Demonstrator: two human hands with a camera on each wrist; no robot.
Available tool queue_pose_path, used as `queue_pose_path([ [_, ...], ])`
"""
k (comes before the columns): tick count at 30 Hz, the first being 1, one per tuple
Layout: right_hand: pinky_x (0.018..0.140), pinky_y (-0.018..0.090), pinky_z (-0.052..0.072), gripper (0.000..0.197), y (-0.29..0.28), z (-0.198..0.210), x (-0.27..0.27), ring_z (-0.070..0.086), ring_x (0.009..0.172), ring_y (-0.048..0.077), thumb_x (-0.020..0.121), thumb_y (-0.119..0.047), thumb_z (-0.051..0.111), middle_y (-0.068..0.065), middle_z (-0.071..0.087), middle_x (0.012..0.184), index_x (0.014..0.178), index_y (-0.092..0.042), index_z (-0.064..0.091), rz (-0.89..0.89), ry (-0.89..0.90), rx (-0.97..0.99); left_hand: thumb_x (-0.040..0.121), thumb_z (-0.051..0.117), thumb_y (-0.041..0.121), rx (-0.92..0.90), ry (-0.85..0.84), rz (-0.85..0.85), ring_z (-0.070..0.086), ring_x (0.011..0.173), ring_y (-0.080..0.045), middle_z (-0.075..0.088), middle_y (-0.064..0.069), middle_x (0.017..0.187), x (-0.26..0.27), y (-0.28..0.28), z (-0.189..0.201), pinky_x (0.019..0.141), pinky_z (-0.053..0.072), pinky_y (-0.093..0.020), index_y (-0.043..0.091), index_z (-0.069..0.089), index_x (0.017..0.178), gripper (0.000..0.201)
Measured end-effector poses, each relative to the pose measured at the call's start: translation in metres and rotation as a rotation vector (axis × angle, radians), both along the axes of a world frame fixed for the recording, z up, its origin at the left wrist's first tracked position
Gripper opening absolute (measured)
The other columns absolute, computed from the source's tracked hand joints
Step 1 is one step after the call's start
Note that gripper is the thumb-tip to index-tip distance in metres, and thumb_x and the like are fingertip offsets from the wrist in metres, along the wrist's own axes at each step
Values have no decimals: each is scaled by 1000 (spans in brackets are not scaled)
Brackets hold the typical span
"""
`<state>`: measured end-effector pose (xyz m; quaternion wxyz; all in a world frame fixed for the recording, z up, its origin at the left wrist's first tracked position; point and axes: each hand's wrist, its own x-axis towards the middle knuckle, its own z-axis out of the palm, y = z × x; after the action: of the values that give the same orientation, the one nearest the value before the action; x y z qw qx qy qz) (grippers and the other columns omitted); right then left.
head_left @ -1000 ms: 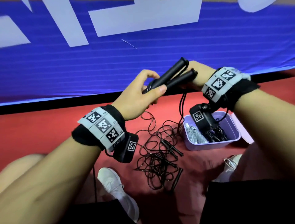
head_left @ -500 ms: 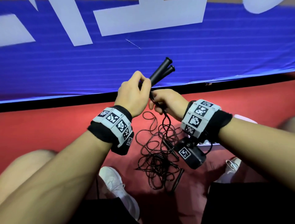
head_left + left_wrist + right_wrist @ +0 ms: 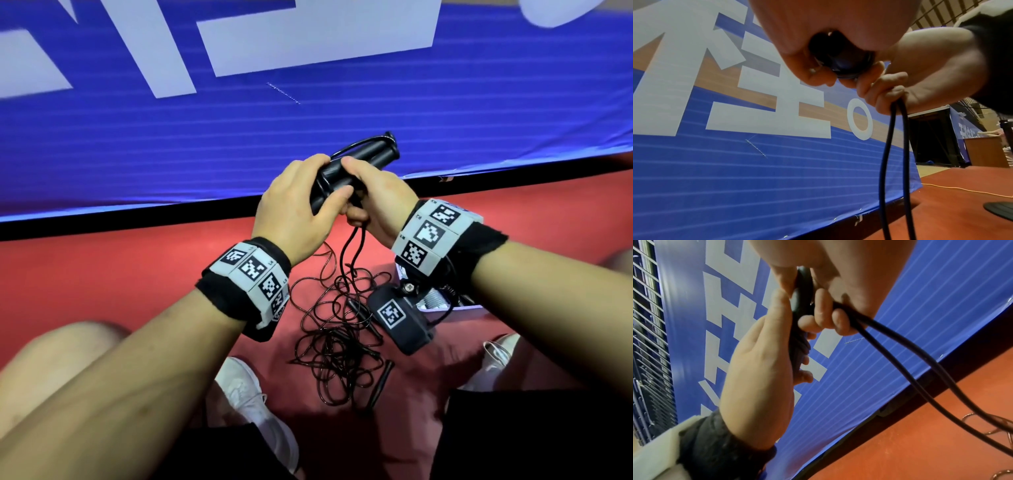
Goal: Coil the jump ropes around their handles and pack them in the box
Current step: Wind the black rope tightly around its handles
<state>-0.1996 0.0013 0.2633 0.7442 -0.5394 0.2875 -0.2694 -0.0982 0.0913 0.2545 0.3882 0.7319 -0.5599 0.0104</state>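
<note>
My left hand (image 3: pixel 291 212) curls around the lower end of a pair of black jump rope handles (image 3: pixel 356 164), thumb laid across them. My right hand (image 3: pixel 373 202) is pressed against my left, its fingers (image 3: pixel 824 311) curled around the same handles and pinching two strands of black rope (image 3: pixel 900 360) beside them. The handles lie side by side, tilted, their free ends pointing away from me toward a blue banner (image 3: pixel 137 144) with white shapes. A strand of rope arches over the top of the handles. I cannot tell how many turns are wound on.

From the handles, the two strands hang down to a loose tangle of black rope (image 3: pixel 339 342) on the red floor (image 3: pixel 102 274) between my knees. A spare black handle (image 3: pixel 380 383) lies at the near edge of that tangle. To the right of the tangle, mostly hidden behind my right wrist's camera mount, sits the pale box (image 3: pixel 469 308); something coiled and grey shows inside it. My white shoes (image 3: pixel 253 401) rest on either side of the tangle.
</note>
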Motion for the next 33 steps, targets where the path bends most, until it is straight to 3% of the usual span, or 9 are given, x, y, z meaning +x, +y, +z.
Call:
queue_pose_path([
  [2,45,27,25,28,3,1,-1,28,40,13,94,-28,45,7,43,57,75,-9,53,35,-32,18,84,42,54,-13,-23,23,57,103,-19,63,0,112,-3,1,2,86,40,-28,15,57,122,56],
  [6,46,25,24,25,4,0,-2,28,39,11,95,-31,44,4,41,62,83,-12,53,79,-50,69,82,55,52,-17,-18,88,60,93,-17,62,9,97,-2,1,7,78,36,-24,17,60,111,46],
  [11,48,24,24,38,10,1,-3,31,44,10,96,-46,39,7,43,74,97,-13,56,162,-40,25,75,61,56,-22,123,106,62,80,-13,61,15,78,2,-4,8,78,49,-31,25,56,97,39],
  [14,51,24,31,47,12,8,-3,36,50,13,94,-53,33,5,44,67,97,-13,58,242,-7,-38,77,58,58,-83,200,148,63,74,-12,61,15,66,9,-9,9,76,51,-34,31,51,89,30],
  [18,58,28,42,25,12,0,-2,47,49,16,96,-20,48,3,45,59,80,-3,59,121,279,-423,84,49,45,-171,213,217,61,77,-15,61,15,73,20,-12,12,79,50,-34,22,65,98,32],
  [21,61,24,39,16,20,-6,-4,44,54,13,95,-16,50,-4,44,59,88,-10,63,147,436,-703,87,46,38,-118,178,242,63,90,-20,70,4,91,29,-12,11,85,48,-31,22,67,112,37],
  [25,65,25,31,22,27,4,-5,44,66,12,96,-18,45,-11,45,64,95,-7,64,188,494,-830,85,48,46,12,84,262,61,86,-20,69,4,87,34,-10,7,78,43,-28,26,67,101,33],
  [28,63,24,29,23,27,8,-5,42,62,5,96,-17,43,-13,42,61,92,-10,65,195,517,-884,87,52,46,33,62,274,61,84,-22,69,4,85,36,-10,7,78,45,-31,24,67,101,30],
  [33,70,24,31,24,27,10,-6,48,77,13,96,-18,42,-13,47,64,90,-13,66,232,571,-911,89,52,44,53,15,270,61,84,-24,68,2,85,38,-11,0,77,44,-31,22,67,102,30],
])
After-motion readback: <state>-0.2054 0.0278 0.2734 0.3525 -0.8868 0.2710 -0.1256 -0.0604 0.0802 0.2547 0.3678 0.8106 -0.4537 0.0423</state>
